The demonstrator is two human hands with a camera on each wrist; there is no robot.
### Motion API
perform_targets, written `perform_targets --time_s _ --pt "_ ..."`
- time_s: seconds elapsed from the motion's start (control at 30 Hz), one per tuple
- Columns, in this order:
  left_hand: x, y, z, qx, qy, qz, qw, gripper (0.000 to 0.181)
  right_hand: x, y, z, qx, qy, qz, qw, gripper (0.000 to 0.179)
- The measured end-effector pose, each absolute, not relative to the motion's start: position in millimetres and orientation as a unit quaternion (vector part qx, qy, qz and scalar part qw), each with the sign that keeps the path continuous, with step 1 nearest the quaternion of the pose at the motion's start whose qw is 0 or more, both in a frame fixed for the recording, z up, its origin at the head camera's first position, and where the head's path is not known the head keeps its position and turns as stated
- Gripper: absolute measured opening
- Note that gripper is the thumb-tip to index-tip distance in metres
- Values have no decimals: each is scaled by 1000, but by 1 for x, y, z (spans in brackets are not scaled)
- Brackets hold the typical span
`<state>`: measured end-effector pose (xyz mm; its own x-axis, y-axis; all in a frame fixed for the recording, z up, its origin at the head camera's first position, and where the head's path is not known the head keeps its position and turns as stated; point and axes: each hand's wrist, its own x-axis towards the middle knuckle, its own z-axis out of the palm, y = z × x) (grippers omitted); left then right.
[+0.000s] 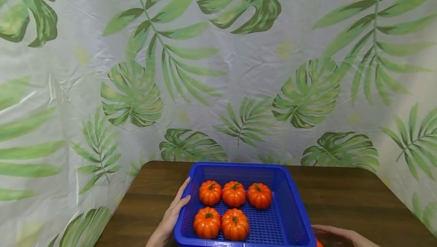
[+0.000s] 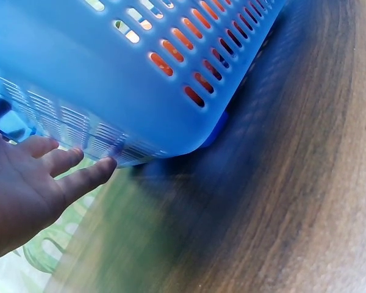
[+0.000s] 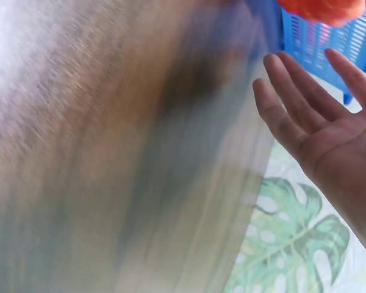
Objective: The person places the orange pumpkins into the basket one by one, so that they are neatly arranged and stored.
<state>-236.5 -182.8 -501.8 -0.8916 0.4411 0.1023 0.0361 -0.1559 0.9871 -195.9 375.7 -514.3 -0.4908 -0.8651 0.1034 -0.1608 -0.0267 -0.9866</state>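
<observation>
A blue plastic basket (image 1: 297,209) with slotted walls stands on the wooden table, holding several small orange pumpkins (image 1: 233,194) with green stems, two rows of them. My left hand (image 1: 168,216) is at the basket's left side, its fingers extended along the wall; the left wrist view shows the fingertips (image 2: 104,166) at the slotted side. Just outside the basket's right front corner, my right hand (image 1: 338,233) reaches beside another orange pumpkin (image 3: 323,7). Its fingers look straight in the right wrist view. Whether they touch that pumpkin, mostly cut off, I cannot tell.
The dark brown wooden table (image 1: 341,194) extends on both sides of the basket. Behind it hangs a pale curtain (image 1: 246,68) printed with green leaves. Parts of both wrist views are blurred.
</observation>
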Motion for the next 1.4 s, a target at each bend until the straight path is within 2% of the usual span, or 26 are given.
perform_targets --time_s 0.2,0.5,0.67,0.83,0.97,1.07,1.4 --pt "-236 -183 -501 187 634 737 141 61 -193 369 -522 -436 597 -609 288 71" --pt "-236 -183 -501 189 633 737 142 61 -190 363 -517 -405 558 -641 337 67" --pt "-236 -183 -501 189 635 736 138 61 -190 365 -519 -422 557 -637 325 67" --pt "-235 -183 -501 189 636 735 136 61 -190 366 -525 -459 563 -625 287 69" --pt "-235 -183 -501 188 637 735 137 61 -189 369 -527 -466 555 -629 282 67" --pt "-235 -183 -501 185 638 734 138 61 -186 373 -526 -446 554 -636 300 66" --pt "-236 -182 -502 180 639 736 134 61 -187 371 -521 -449 562 -632 287 68"
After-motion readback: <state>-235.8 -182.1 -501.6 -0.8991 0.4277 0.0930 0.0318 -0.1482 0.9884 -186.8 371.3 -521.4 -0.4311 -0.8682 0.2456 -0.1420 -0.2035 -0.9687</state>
